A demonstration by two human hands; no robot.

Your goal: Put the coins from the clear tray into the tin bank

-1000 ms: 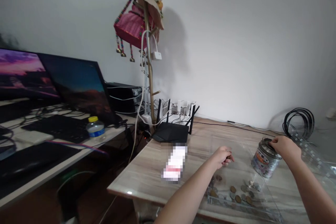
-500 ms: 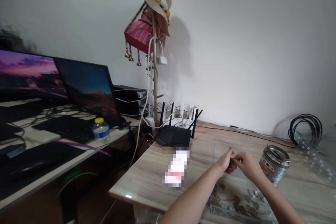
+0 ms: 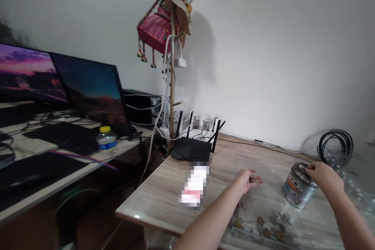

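Note:
A tilted metal tin (image 3: pixel 298 186) with a printed label rests on the pale wooden table (image 3: pixel 164 199) at the right. My right hand (image 3: pixel 324 175) is at the tin's slotted top, fingers pinched together over it. My left hand (image 3: pixel 246 181) hovers above the table to the left, fingers curled round small brown coins. Several loose coins (image 3: pixel 262 224) lie in a clear shallow tray (image 3: pixel 263 238) near the table's front edge, below both hands.
A black router (image 3: pixel 191 148) with antennas stands at the table's far left. A blurred white object (image 3: pixel 193 187) lies beside it. A coil of black cable (image 3: pixel 335 144) sits far right. A desk with monitors (image 3: pixel 84 93), keyboard and a bottle (image 3: pixel 107 140) is on the left.
My right hand, which met my left hand half a second ago, has moved right to the tin's top. My left hand has stayed almost in place. The view shifted slightly.

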